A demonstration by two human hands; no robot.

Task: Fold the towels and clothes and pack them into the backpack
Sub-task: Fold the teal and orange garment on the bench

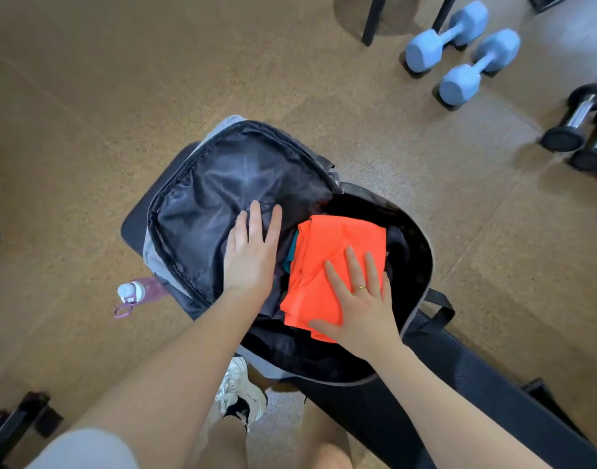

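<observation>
Two hands: both in view, both flat, fingers straight
Left hand [251,255]: palm down on the black lining of the opened flap; grip wide, holding nothing
Right hand [361,299]: pressing flat on the folded orange garment [331,262]; grip wide, fingers spread, ring on one finger
Backpack [422,252]: unzipped and laid open on a dark padded surface [476,377], flap [222,198] turned over to the left, main compartment to the right
Orange garment: folded, lying inside the main compartment on top of darker contents
Teal item [292,252]: a sliver visible just beside the orange garment's left edge, mostly hidden
Water bottle [134,292]: pink-purple, projecting from the backpack's left side
Floor [87,113]: brown, speckled
Blue dumbbells [459,52]: two, on the floor, well apart from the backpack, upper right
Chrome dumbbells [584,126]: at the right edge
Shoe [239,394]: white, on the floor below the backpack
</observation>
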